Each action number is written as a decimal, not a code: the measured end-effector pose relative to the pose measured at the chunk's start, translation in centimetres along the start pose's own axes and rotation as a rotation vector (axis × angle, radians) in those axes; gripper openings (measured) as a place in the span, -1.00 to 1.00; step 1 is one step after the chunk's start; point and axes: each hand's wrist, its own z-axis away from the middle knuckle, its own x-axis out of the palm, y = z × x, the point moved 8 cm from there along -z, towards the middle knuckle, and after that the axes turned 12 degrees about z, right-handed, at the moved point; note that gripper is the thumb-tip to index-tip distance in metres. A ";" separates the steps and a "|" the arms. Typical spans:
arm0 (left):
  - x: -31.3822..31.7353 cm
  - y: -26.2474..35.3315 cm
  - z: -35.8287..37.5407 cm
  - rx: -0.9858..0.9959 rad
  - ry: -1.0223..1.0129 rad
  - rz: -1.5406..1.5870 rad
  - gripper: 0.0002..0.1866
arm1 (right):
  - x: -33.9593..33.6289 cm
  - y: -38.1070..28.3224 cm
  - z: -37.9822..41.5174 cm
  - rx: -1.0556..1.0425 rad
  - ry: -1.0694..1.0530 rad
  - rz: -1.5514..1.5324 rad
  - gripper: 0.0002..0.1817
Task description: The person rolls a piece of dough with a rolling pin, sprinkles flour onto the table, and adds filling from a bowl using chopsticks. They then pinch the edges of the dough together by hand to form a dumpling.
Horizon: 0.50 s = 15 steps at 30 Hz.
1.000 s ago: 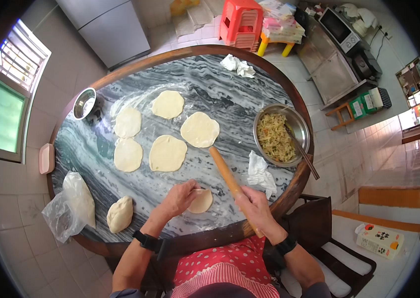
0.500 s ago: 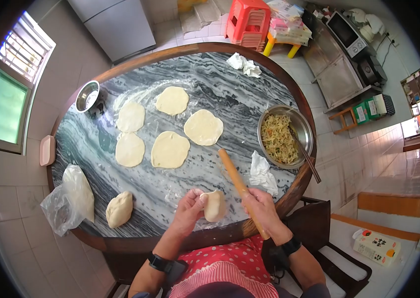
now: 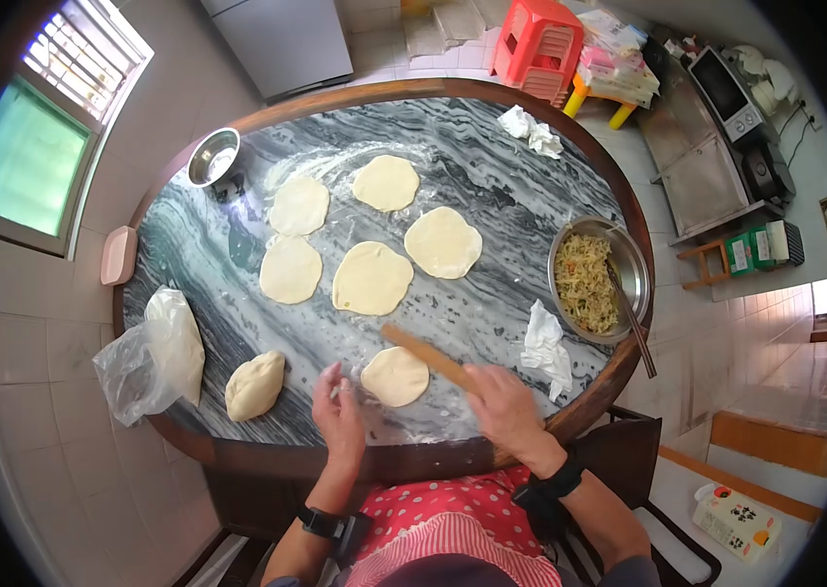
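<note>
Round: the small dough round lies flat towards the near side of the table, between the two hands; being circular, it has no long axis.
Pin: the rolling pin slants from near right to far left, its bare end passing along the round's far right edge; whether wood and dough touch, one cannot tell.
Right hand: the right hand lies to the right of the round, its grip closed about the pin's near right part, knuckles up, forearm coming in from the near right.
Left hand: the left hand is the nearer one, just left of the round and apart from it; its grip is loose and holds nothing, fingers pointing far and slightly curled, forearm running almost straight away from the body.
Around: the dough lump sits left of the left hand; five larger rounds lie farther off; paper and the bowl are on the right.
</note>
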 end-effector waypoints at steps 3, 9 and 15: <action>-0.5 4.1 0.3 0.208 0.124 -0.200 -0.59 | 1.6 -2.7 -1.2 -0.298 -0.010 0.134 -0.51; 4.2 0.6 -1.4 0.398 -0.290 -0.982 -0.41 | 5.5 -3.8 -1.9 -0.535 -0.059 0.193 -0.58; 4.3 0.7 -2.5 0.436 -0.227 -0.975 -0.36 | 5.2 -3.0 -2.8 -0.486 0.049 0.314 -0.54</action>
